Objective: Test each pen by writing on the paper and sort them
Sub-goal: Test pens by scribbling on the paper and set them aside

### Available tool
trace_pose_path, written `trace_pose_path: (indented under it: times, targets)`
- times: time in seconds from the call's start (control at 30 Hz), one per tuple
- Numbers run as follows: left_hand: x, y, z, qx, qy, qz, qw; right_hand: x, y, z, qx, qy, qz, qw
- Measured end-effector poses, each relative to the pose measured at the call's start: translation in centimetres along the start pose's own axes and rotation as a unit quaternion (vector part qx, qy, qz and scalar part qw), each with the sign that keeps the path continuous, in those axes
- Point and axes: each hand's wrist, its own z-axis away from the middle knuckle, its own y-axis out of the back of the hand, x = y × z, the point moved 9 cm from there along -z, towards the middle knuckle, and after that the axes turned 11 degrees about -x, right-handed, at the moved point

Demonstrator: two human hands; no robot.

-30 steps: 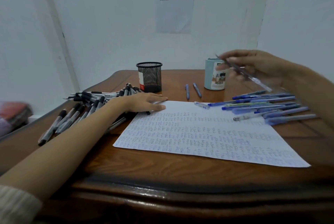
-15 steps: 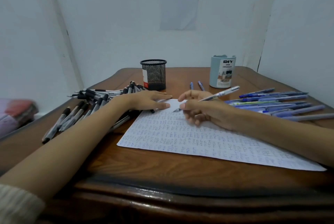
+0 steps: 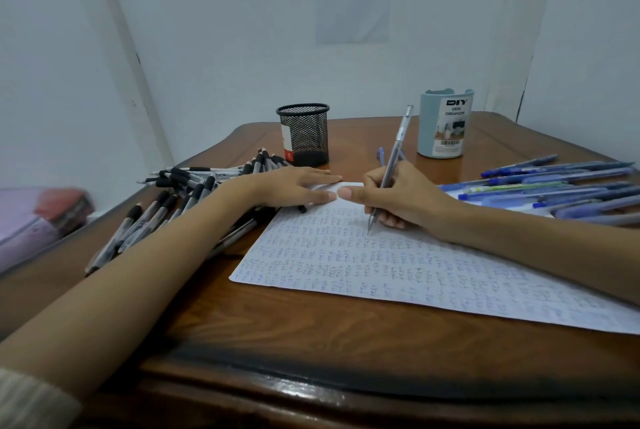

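Plastic pen, clear-barrelled, tip down on the paper in your right hand.
Your right hand (image 3: 398, 198) pinches the pen (image 3: 399, 139) in a writing grip. Its long axis rises steeply up and away from you, and the tip appears to touch the paper (image 3: 381, 266) near the far-left corner. Your left hand (image 3: 294, 188) lies flat just beside it, straight fingers pressing that corner down, the thumbs nearly meeting. Judgement: test stroke in hand, sorting to follow. Blue pens (image 3: 554, 186) lie to the right, nearer the writing hand, and black pens (image 3: 166, 207) lie to the left. Mesh cup (image 3: 303, 134) and organizer (image 3: 445, 123) stand beyond; no pen shows above either rim.
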Motion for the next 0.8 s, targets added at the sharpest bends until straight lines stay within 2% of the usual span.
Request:
trace_pose_path:
  times: [0.6, 0.8]
  targets:
    - [-0.11, -0.04, -0.07, -0.001, 0.006, 0.008, 1.000, 0.43, 0.14, 0.13, -0.003, -0.015, 0.013, 1.000]
    - [-0.06, 0.01, -0.08, -0.001, 0.008, 0.001, 1.000, 0.53, 0.66, 0.08, 0.023, -0.009, 0.004, 1.000]
